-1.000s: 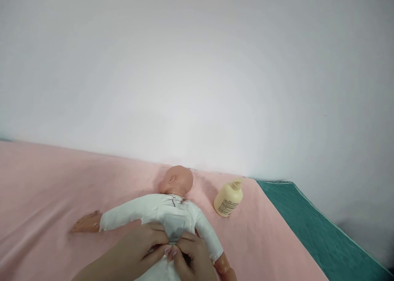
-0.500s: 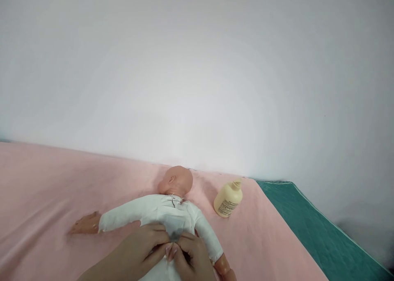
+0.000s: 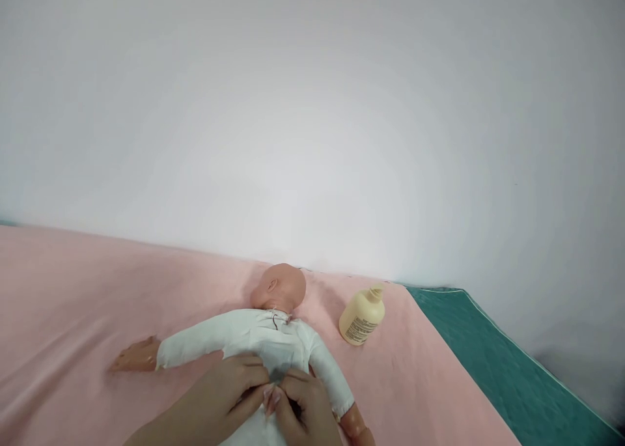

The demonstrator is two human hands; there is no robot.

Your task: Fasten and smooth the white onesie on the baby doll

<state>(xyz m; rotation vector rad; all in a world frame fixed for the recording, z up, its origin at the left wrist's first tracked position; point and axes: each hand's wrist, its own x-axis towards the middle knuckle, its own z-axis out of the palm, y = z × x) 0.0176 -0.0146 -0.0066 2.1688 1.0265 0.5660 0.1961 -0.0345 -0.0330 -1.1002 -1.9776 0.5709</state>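
A baby doll (image 3: 239,332) with a white cloth body lies across the bedding, its bald head turned to the left and its arms spread. Over the middle of its torso, my left hand (image 3: 239,387) is closed in a pinch on the white cloth. My right hand (image 3: 307,404) pinches the cloth from the other side, and the fingertips of both hands meet. Just above them shows a grey-blue patch (image 3: 277,356) on the torso. The exact spot between the fingertips is mostly hidden. The doll's lower body is out of view or behind my hands.
A pale yellow pump bottle (image 3: 361,317) with printed text stands right of the doll's head. Beneath lies a pink sheet (image 3: 97,283), wrinkled at the left. A green quilted cover (image 3: 498,342) shows at the right. A white wall (image 3: 312,120) rises behind.
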